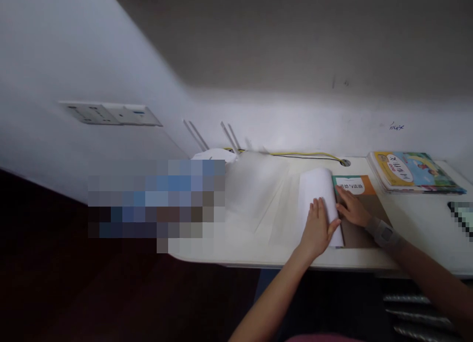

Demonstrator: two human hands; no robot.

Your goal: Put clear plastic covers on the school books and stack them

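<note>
Pressing evenly along its curved edge should keep the white paper (313,185) smooth; the left hand (315,232) lies flat on it, thumb apart, while the right hand (354,210), fingers extended, rests on the book (364,228) atop the surface (240,251). Translucent sheets (254,184) crowd the left; stacked books (417,168) sit apart, right.
</note>
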